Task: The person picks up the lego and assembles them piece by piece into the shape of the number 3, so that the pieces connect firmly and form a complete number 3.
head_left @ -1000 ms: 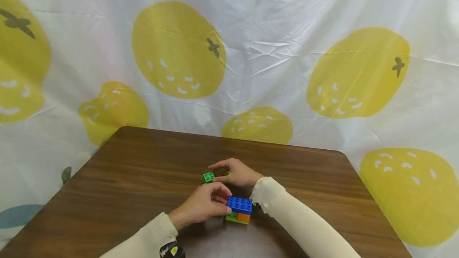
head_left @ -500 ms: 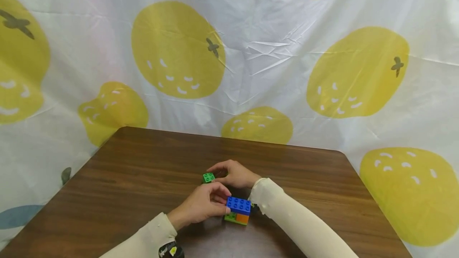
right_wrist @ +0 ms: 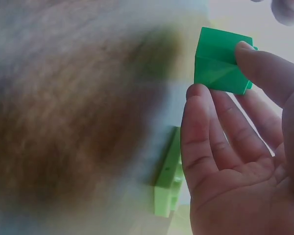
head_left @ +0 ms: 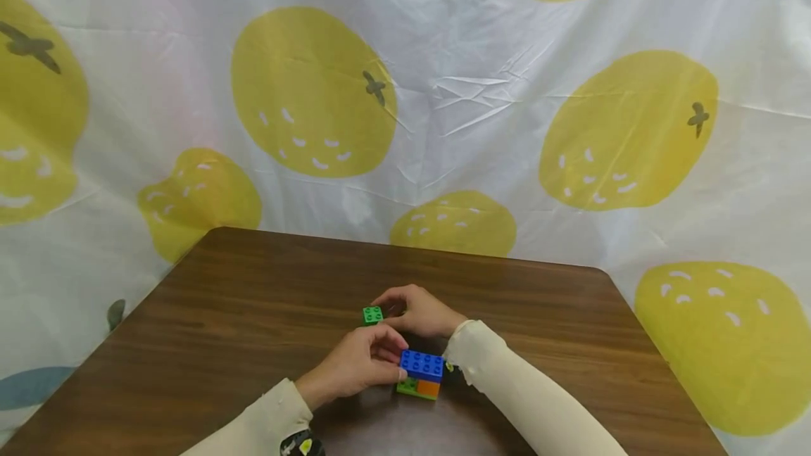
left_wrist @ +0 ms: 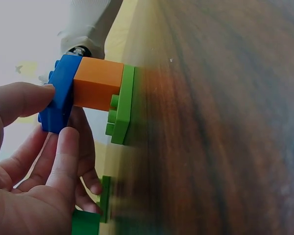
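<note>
In the head view my left hand (head_left: 361, 364) pinches the left end of a blue toy building brick (head_left: 421, 364). That brick sits on an orange brick (head_left: 429, 389), which stands on a light green plate (head_left: 408, 387); the left wrist view shows the plate's studs bare beside the orange brick. Farther back, my right hand (head_left: 423, 314) holds a small green brick (head_left: 372, 315) between thumb and fingers. In the right wrist view this green brick (right_wrist: 220, 61) hangs over a second light green plate (right_wrist: 166, 178), which the right hand hides in the head view.
The brown wooden table (head_left: 266, 280) carries all the bricks. A white curtain with yellow fruit prints (head_left: 313, 90) hangs behind its far edge. The right forearm (head_left: 526, 385) passes close beside the blue-topped stack.
My right hand and the green brick have shifted slightly to the right. The second light green plate, glimpsed between the right fingers earlier, is hidden in the head view. My left hand keeps its grip.
</note>
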The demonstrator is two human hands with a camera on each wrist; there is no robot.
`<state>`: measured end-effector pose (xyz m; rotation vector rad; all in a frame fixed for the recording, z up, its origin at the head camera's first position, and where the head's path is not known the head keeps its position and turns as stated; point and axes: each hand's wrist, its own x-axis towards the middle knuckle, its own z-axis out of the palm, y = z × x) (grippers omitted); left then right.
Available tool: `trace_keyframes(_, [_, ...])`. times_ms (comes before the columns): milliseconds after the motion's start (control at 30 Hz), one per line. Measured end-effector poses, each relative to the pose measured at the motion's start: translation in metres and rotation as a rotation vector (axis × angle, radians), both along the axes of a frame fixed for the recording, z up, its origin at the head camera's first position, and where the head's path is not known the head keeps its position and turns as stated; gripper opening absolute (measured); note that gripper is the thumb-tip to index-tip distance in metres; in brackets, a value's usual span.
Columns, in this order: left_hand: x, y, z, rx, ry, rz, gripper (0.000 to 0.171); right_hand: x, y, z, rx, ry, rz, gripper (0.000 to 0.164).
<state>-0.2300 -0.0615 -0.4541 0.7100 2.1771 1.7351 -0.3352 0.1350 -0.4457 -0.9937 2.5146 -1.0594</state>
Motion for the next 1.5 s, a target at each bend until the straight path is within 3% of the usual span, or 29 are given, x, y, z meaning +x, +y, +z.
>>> trace_keyframes(500, [0.003,0.003,0.0,0.017,-0.01,0.017,0.035,0.015,0.016,0.013,-0.079,0.008,-0.024,0.033])
trace_keyframes(867, [0.002,0.001,0.001,-0.019,-0.035,0.016,0.034,0.018,0.029,0.018,-0.111,0.004,-0.049,0.033])
trace_keyframes(1233, [0.001,0.0,0.0,-0.02,-0.034,0.002,0.034,0.037,0.041,0.038,-0.138,0.001,-0.077,0.037])
trace_keyframes(1500, [0.0,0.0,0.001,-0.029,-0.025,0.008,0.035,0.048,0.05,0.042,-0.14,0.03,-0.112,0.039])
